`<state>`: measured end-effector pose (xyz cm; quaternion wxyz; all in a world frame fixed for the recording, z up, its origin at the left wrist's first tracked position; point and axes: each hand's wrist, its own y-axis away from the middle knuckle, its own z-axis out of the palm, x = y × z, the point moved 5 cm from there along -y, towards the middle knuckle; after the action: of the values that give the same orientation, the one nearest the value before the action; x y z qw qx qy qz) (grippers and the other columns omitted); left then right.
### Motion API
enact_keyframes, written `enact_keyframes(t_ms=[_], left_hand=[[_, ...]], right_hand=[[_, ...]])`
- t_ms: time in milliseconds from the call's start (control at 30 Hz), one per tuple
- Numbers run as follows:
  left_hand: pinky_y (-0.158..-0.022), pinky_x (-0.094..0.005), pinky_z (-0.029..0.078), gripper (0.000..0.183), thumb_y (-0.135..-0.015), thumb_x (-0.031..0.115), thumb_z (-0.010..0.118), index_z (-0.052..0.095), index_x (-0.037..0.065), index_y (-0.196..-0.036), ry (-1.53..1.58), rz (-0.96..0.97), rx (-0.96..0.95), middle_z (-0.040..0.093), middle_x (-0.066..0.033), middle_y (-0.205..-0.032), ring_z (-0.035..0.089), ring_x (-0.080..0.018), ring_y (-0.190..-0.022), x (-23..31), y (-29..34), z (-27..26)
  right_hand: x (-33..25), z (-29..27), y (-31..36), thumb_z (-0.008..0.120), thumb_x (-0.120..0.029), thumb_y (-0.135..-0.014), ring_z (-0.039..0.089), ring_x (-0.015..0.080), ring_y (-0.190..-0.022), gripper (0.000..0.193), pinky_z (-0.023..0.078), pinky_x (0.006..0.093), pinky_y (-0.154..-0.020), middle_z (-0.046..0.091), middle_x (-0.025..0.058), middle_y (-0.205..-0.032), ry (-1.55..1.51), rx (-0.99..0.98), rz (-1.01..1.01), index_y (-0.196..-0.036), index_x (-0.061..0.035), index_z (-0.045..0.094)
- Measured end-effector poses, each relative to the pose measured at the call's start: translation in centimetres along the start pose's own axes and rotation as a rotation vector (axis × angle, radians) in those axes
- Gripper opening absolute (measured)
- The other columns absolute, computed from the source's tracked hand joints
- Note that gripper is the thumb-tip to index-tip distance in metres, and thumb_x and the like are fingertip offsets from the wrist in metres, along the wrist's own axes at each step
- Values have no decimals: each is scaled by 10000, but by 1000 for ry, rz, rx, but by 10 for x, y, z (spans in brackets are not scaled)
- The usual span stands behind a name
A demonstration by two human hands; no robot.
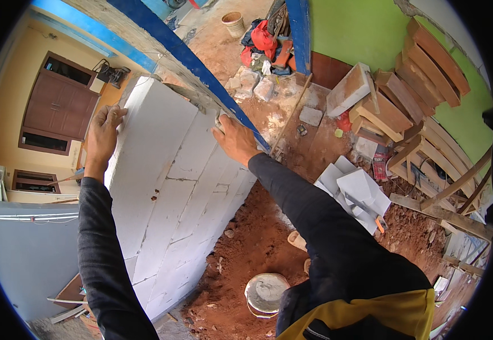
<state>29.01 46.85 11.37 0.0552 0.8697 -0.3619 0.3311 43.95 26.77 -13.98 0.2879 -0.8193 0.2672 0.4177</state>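
Observation:
A wall of white lightweight blocks rises in front of me, with grey joints between the blocks. My left hand is at its left end, beside the top block. Those fingers are bent and bunched near the block's edge; what they hold, if anything, I cannot make out. Over the wall's upper edge, my right hand is closed around the handle of what looks like a trowel. A dark, flat blade lies along the top there, beside grey mortar. The fingers partly hide the handle.
A bucket of grey mix stands on reddish soil near my feet. Cut white blocks lie right of my arm, with an orange-handled tool on them. Timber pieces lean against the green wall. A blue beam runs behind the wall's top.

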Motion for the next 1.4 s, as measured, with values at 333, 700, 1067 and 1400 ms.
enact_keyframes(t_ms=[333,700,1067,1400], left_hand=[[-1064,-451,489,432,-1121,504,507,669,104,-1100,-61,-81,-136,745,-107,-1310,644,-294,-1294,-9,-6,-6],[-1134,-479,454,452,-1120,525,502,682,111,-1151,-38,-110,-162,726,-101,-1358,610,-307,-1362,-7,-3,-7],[-845,-303,468,366,-1128,399,546,740,89,-1116,16,-79,-82,711,1,-1066,605,-111,-995,-11,-2,-5],[-885,-312,480,367,-1128,440,538,670,110,-1036,32,-62,-95,761,-35,-1176,602,-112,-993,-13,-1,-4]], right_hand=[[27,-17,74,638,-307,-1059,685,476,-819,319,537,548,-726,678,241,-905,-38,-54,174,-1105,-22,503],[35,16,104,587,-409,-1068,692,472,-836,441,554,543,-793,675,279,-892,-311,-210,497,-1145,19,513],[2,47,103,571,-434,-1067,660,269,-630,452,551,420,-499,600,161,-838,-662,-245,590,-1090,9,485],[-5,-32,45,596,-292,-1012,713,454,-874,349,550,543,-793,720,255,-945,-74,-112,123,-1137,33,577]])
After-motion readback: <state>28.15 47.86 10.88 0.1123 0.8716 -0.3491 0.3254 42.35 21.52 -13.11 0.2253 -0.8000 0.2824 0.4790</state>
